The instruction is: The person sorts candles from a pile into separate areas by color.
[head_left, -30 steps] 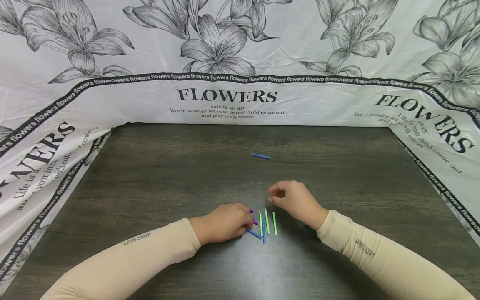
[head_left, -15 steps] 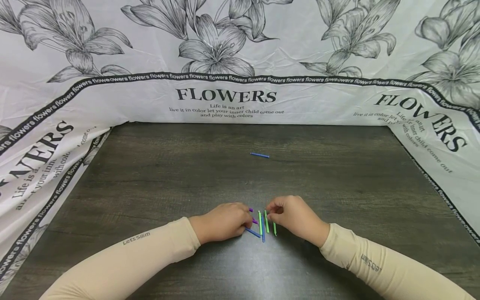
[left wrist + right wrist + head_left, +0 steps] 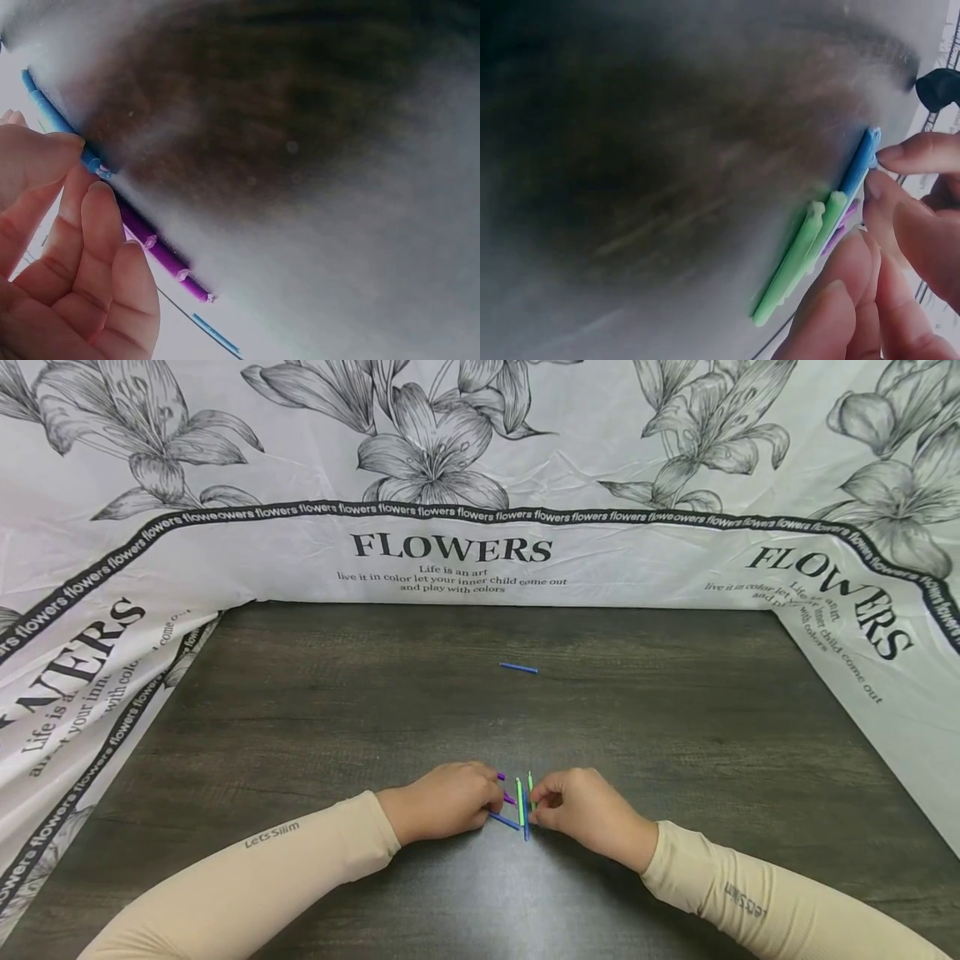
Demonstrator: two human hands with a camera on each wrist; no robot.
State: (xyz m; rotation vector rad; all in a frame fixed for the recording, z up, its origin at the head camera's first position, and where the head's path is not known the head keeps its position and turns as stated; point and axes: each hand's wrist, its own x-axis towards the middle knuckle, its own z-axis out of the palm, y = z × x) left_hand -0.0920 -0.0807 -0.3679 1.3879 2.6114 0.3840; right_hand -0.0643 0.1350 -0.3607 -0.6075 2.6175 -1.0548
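My left hand (image 3: 453, 802) pinches a blue birthday candle (image 3: 506, 822) between thumb and index finger. In the left wrist view that blue candle (image 3: 52, 116) runs under the thumb tip, with a purple candle (image 3: 171, 260) beyond the other fingers. Two purple candles (image 3: 509, 798) poke out past my left fingertips. Just right of them lie a green candle (image 3: 520, 802) and another blue candle (image 3: 527, 831). My right hand (image 3: 592, 810) has its fingertips at a second green candle (image 3: 530, 779), its lower part hidden. The right wrist view shows thumb and index close against a blue candle (image 3: 860, 161).
Farther back on the dark wooden table (image 3: 337, 693) lies a lone blue candle (image 3: 519, 667). White cloth (image 3: 645, 564) with printed flowers stands behind the table and along both sides.
My right hand has come down towards me and left, covering the rightmost green candle and part of the one beside it. My left hand stays in place.
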